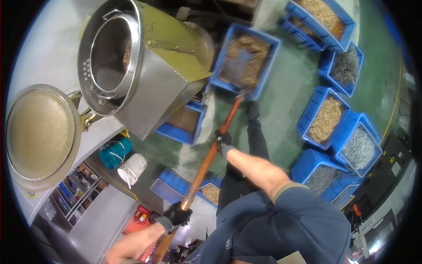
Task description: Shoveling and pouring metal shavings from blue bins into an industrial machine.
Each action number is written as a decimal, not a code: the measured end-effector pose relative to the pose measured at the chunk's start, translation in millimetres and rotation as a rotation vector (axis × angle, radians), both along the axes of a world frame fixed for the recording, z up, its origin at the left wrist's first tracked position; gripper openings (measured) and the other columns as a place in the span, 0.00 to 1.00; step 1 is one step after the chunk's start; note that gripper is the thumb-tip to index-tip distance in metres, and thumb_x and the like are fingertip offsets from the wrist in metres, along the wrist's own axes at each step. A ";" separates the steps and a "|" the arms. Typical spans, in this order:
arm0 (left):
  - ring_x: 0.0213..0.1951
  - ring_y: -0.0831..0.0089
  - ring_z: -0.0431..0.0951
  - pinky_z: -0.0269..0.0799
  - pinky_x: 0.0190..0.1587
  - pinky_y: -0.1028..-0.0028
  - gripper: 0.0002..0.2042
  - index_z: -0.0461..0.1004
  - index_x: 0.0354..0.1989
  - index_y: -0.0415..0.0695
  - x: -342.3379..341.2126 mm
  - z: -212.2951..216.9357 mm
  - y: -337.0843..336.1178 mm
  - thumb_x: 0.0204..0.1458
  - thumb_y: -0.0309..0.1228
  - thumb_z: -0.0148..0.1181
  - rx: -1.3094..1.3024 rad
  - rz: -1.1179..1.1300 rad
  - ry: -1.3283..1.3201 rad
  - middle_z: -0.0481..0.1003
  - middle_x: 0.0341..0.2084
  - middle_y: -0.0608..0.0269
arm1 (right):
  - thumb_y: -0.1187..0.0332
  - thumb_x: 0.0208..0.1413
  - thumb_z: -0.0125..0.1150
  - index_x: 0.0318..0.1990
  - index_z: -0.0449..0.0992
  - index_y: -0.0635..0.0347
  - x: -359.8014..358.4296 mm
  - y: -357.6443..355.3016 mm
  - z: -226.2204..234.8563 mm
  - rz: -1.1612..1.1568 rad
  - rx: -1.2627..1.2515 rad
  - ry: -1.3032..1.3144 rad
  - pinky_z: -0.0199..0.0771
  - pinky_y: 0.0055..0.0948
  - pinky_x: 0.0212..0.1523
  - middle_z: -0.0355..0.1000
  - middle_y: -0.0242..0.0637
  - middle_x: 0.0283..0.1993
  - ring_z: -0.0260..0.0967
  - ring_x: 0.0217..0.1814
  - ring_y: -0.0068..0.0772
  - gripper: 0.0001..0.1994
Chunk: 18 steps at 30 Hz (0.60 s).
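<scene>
Gripping a long brown wooden shovel handle [206, 165], both gloved hands are closed around it. The left hand [176, 215], in a dark glove, clasps the handle low in the frame, just left of centre; the right hand [224, 143] wraps its fingers [218, 140] around the shaft near the middle of the frame. The shovel's dark metal blade [239, 68] rests in a blue plastic bin of brownish shavings [246, 57] at the upper centre. Just left of that bin stands a tilted stainless steel drum machine [154, 79] with a perforated basket [110, 57] inside, its round lid [39, 132] swung open at the left edge. More blue bins [325, 116] of shavings and grey metal parts sit on the green floor [285, 88] at the right.
</scene>
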<state>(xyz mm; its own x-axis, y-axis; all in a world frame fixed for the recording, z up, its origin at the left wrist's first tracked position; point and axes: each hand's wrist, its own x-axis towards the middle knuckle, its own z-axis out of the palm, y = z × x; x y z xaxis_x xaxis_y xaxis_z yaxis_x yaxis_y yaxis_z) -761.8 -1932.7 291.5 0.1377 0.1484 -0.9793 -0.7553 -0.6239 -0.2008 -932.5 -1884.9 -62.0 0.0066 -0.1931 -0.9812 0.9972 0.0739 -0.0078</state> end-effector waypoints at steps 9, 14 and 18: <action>0.22 0.76 0.72 0.67 0.23 0.75 0.13 0.69 0.39 0.44 18.2 -118.8 87.2 0.45 0.23 0.64 0.019 0.304 0.244 0.71 0.23 0.67 | 0.60 0.57 0.58 0.37 0.66 0.59 -55.7 8.6 -46.0 0.363 0.022 0.346 0.70 0.33 0.15 0.66 0.37 0.22 0.67 0.18 0.32 0.13; 0.20 0.77 0.70 0.65 0.22 0.77 0.07 0.70 0.35 0.42 -22.5 -128.5 71.0 0.49 0.27 0.61 -0.147 0.070 0.198 0.70 0.20 0.69 | 0.63 0.59 0.55 0.41 0.68 0.58 -105.5 -46.4 17.9 0.560 0.089 0.462 0.74 0.33 0.19 0.68 0.35 0.28 0.69 0.23 0.30 0.10; 0.18 0.78 0.69 0.64 0.21 0.76 0.05 0.71 0.31 0.41 -43.2 -116.5 52.8 0.51 0.27 0.60 -0.128 0.022 0.210 0.70 0.18 0.68 | 0.64 0.59 0.54 0.43 0.68 0.58 -107.1 -26.9 -29.4 0.331 0.004 0.294 0.75 0.33 0.21 0.69 0.35 0.29 0.69 0.23 0.30 0.10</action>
